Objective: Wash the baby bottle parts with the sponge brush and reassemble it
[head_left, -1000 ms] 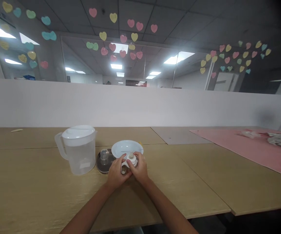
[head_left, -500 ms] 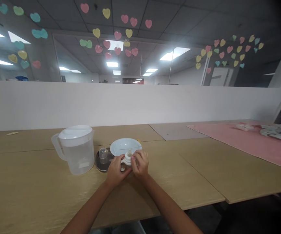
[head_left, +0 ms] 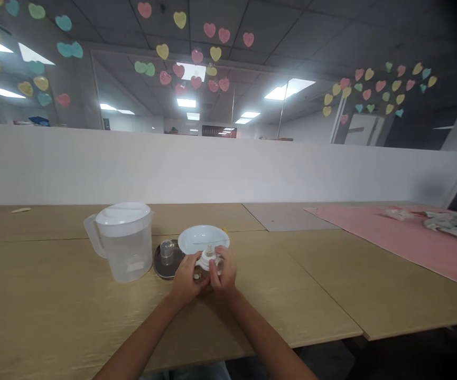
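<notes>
A baby bottle [head_left: 208, 258] with a white collar, side handles and a clear teat on top stands upright between my hands. My left hand [head_left: 187, 277] is closed around its left side, near the handle. On the right side, my right hand [head_left: 224, 272] grips the collar, with the thumb in front and fingers behind. My hands hide most of the bottle's body. Just behind them sits a white bowl [head_left: 190, 240] with a thin stick-like thing lying across it. To the left, a round metal tray [head_left: 160, 270] carries a small clear cap [head_left: 167, 252].
A lidded plastic pitcher [head_left: 127, 248] of clear liquid stands left of the tray. A pink cloth [head_left: 410, 243] covers the table's far right, with crumpled plastic and fabric on it. A white wall [head_left: 212, 169] rises behind the wooden table [head_left: 54, 306].
My right hand has shifted on the collar, its thumb now in front of the bottle. The left hand keeps its hold. The camera view has tilted slightly.
</notes>
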`<action>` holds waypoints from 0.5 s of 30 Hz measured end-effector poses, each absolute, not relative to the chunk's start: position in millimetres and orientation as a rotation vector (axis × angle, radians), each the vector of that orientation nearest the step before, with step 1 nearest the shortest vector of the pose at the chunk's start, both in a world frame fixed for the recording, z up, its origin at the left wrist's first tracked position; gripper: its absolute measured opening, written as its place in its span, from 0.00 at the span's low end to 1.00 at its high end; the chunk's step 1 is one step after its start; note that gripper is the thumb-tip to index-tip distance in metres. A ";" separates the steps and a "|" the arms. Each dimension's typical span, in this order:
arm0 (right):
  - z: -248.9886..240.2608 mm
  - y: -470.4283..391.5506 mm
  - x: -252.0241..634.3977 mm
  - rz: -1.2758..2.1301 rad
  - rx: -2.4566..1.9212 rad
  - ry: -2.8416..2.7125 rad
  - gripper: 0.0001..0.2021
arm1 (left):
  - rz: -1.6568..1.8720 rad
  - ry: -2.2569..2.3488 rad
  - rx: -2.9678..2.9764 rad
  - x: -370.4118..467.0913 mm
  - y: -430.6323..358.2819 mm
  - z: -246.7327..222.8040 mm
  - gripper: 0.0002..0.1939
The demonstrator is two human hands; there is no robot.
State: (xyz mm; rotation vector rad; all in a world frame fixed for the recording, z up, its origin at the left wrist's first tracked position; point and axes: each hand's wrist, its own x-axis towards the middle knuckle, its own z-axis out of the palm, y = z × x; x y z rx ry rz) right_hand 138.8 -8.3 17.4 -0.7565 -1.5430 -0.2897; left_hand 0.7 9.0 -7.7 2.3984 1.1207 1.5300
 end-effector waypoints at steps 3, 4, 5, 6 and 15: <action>16.5 -3.8 141.2 -0.038 -0.841 -1.474 0.11 | 1.523 1.135 2.441 1.0 9.4 -7.3 0.29; 16.1 -2.7 141.7 0.011 -0.843 -1.473 0.10 | 1.515 1.138 2.452 0.9 9.5 -7.0 0.29; 15.6 -2.1 141.9 0.035 -0.839 -1.471 0.10 | 1.508 1.139 2.462 0.8 9.5 -6.5 0.30; 15.0 -1.8 141.9 0.037 -0.835 -1.464 0.09 | 1.503 1.140 2.467 0.6 9.4 -6.0 0.30; 17.0 -0.7 143.9 0.088 -0.774 -1.424 0.13 | 1.503 1.115 2.478 -1.1 6.7 -2.4 0.29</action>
